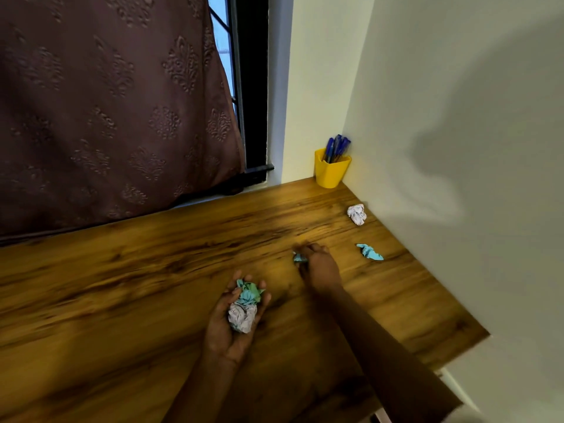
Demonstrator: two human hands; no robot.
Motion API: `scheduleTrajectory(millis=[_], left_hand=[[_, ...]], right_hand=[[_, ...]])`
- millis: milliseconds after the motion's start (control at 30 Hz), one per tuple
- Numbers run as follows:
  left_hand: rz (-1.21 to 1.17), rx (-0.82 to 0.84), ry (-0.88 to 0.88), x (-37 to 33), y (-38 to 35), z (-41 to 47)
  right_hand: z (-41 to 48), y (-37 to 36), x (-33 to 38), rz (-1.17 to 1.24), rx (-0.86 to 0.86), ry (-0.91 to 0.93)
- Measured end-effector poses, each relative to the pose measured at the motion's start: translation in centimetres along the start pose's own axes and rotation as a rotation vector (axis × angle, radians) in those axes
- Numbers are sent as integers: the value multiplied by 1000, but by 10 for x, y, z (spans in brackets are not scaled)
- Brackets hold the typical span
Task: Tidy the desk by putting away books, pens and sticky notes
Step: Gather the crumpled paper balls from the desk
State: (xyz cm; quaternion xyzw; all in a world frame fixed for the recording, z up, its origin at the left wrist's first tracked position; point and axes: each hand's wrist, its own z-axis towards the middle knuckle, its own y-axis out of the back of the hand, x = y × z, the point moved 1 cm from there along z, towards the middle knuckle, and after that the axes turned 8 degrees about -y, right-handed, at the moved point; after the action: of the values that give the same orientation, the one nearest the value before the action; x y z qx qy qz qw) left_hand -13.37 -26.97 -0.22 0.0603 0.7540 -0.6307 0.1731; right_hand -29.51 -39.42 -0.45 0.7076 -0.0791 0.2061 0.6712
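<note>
My left hand (235,319) is palm up over the wooden desk (137,270), cupping a crumpled white paper ball (242,317) and a crumpled teal note (250,293). Further along the desk my right hand (319,264) has its fingers closed on a small blue crumpled note (299,257). Another blue crumpled note (370,251) lies to the right of it. A white crumpled paper ball (357,214) rests near the wall. A yellow cup (331,172) with blue pens (335,148) stands in the far corner.
A brown patterned curtain (106,102) hangs along the desk's far edge over a dark-framed window (250,87). A pale wall (457,148) borders the desk on the right. The desk's right end (476,337) stops short of the frame's lower right.
</note>
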Motion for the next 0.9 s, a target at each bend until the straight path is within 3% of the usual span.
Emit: scheduleTrajectory(millis=[67, 167, 233, 333, 433, 533, 600, 700, 767, 900], left_hand=[[14, 9, 17, -5, -5, -11], [12, 8, 81, -7, -3, -25], [16, 8, 138, -4, -5, -37], [9, -28, 188, 5, -10, -51], [57, 9, 235, 17, -14, -57], [110, 34, 249, 32, -21, -57], [120, 18, 257, 42, -29, -51], [127, -23, 232, 54, -41, -34], [127, -53, 221, 64, -46, -22], [144, -87, 232, 91, -54, -6]], right_hand=[[-7, 2, 3, 119, -79, 3], [-43, 31, 32, 497, -257, 16], [-83, 45, 58, 705, -172, 110], [-126, 43, 78, 478, -104, 238], [-135, 43, 64, 260, -160, 189], [-134, 51, 43, 161, -191, 273], [-131, 58, 24, 257, -134, 281], [-104, 71, -18, 669, -239, 15], [-71, 75, -58, 491, -337, -191], [-24, 64, -108, 82, -206, -289]])
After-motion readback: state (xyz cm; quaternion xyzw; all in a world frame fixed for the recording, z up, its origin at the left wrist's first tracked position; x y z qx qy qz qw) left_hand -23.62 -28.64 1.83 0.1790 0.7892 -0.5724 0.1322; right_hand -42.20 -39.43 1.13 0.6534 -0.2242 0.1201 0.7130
